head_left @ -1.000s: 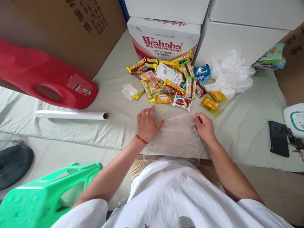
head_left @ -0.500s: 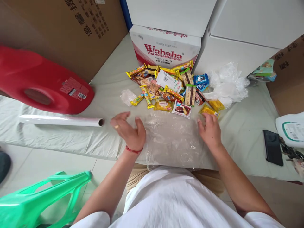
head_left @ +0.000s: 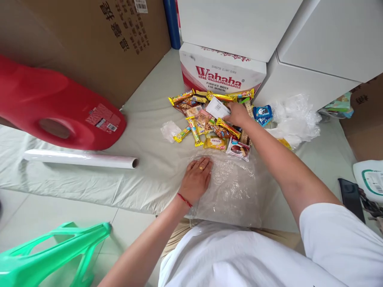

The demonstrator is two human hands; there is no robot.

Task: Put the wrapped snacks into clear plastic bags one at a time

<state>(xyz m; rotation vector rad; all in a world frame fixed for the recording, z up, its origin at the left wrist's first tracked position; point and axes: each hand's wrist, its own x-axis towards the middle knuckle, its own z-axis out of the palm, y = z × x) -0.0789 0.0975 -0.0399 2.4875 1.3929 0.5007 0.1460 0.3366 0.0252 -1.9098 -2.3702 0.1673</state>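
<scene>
My left hand (head_left: 196, 179) lies flat on the left part of a clear plastic bag (head_left: 233, 191), palm down with fingers stretched out. The bag is spread on the cloth-covered surface in front of me. My right hand (head_left: 238, 114) reaches into a pile of wrapped snacks, its fingers closed at the right edge of a white packet with a barcode (head_left: 217, 107); the fingertips are partly hidden. Around it lie yellow-wrapped bars (head_left: 194, 130), a yellow snack pack (head_left: 214, 142), a red-and-white cookie pack (head_left: 238, 148) and blue packs (head_left: 262, 113).
Behind the pile stands a Wahaha carton (head_left: 221, 73) beneath white boxes. Crumpled clear plastic (head_left: 295, 119) lies right of the snacks. To the left are a big red jug (head_left: 80, 123) and a white roll (head_left: 80, 158). A phone (head_left: 350, 199) rests far right; a green stool (head_left: 54, 251) stands below.
My left hand has moved right and come down flat on the plastic bag. My right hand has gone forward and left from beside the bag to the white packet. The view has shifted slightly.
</scene>
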